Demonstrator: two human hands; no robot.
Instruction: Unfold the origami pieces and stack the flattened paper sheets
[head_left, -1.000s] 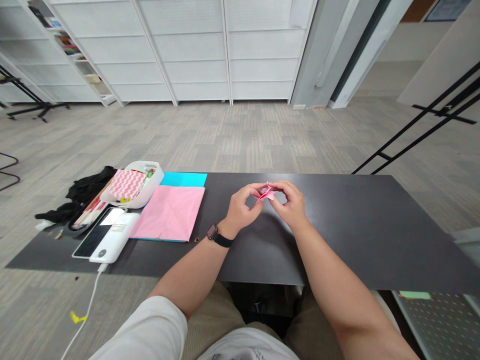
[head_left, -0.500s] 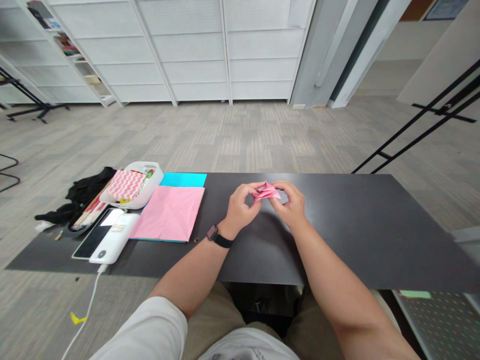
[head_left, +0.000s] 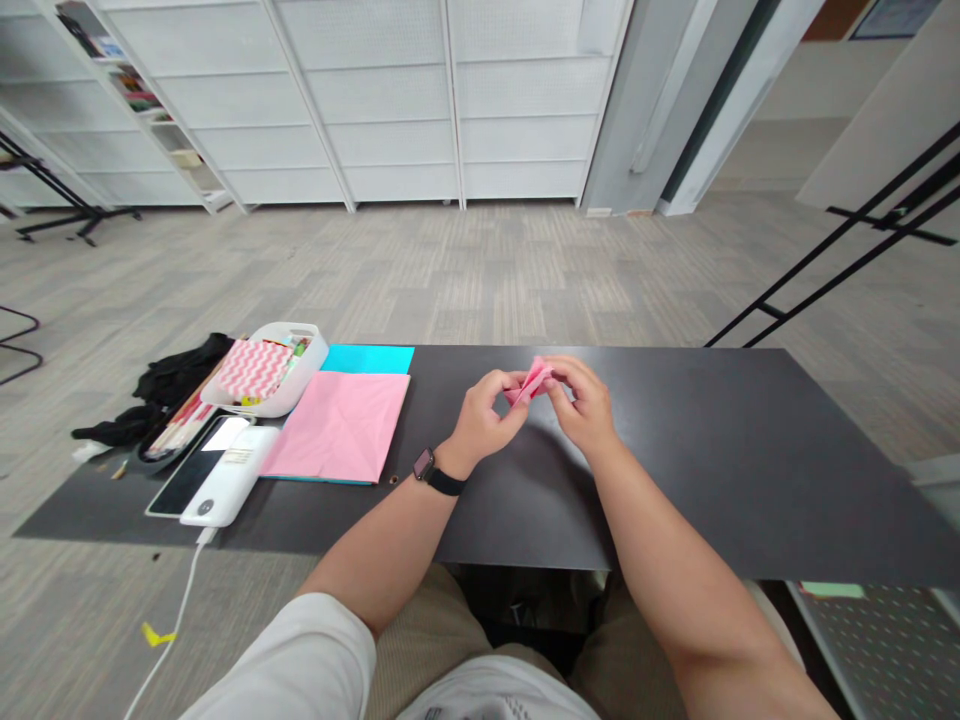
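Observation:
A small folded piece of pink paper (head_left: 534, 381) is held between both hands above the far middle of the dark table. My left hand (head_left: 486, 412), with a black watch on its wrist, pinches the paper's left side. On the other side, the thumb and fingers of my right hand (head_left: 583, 402) grip its right edge. Part of the paper is hidden behind the fingers. To the left, a larger pink sheet (head_left: 337, 425) lies over a blue sheet (head_left: 375, 359).
On the dark table's (head_left: 720, 450) left side are a white basket (head_left: 300, 385) with a zigzag-patterned item, a black cloth (head_left: 180, 375), a dark tray of pencils, a phone (head_left: 187, 478) and a white power bank (head_left: 229, 485) with its cable hanging over the front edge.
The folded pink paper has turned and now stands more tilted and narrower in view. My right fingers have shifted slightly over its edge; both hands still hold it.

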